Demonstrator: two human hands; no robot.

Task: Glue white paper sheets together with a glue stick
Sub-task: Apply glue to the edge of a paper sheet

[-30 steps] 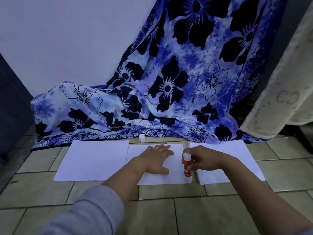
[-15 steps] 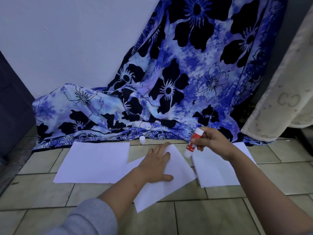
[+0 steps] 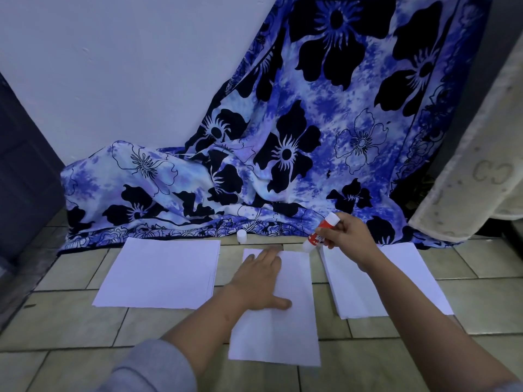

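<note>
A white paper sheet (image 3: 285, 321) lies lengthwise on the tiled floor in front of me. My left hand (image 3: 259, 281) presses flat on its upper left part, fingers straight. My right hand (image 3: 349, 236) grips a red and white glue stick (image 3: 318, 234), tilted with its lower tip at the sheet's far right corner. A white paper stack (image 3: 161, 273) lies to the left, and another white stack (image 3: 396, 281) lies to the right, partly under my right forearm. The small white glue cap (image 3: 241, 236) stands on the floor beyond the sheet.
A blue floral cloth (image 3: 283, 154) drapes down the wall and onto the floor just behind the papers. A cream fabric (image 3: 475, 176) hangs at the right. A dark panel (image 3: 25, 179) stands at the left. Bare floor tiles (image 3: 85, 329) lie near me.
My left hand has turned the middle sheet from slanted to lengthwise toward me. My right hand has lowered the glue stick's tip to the sheet's far right corner.
</note>
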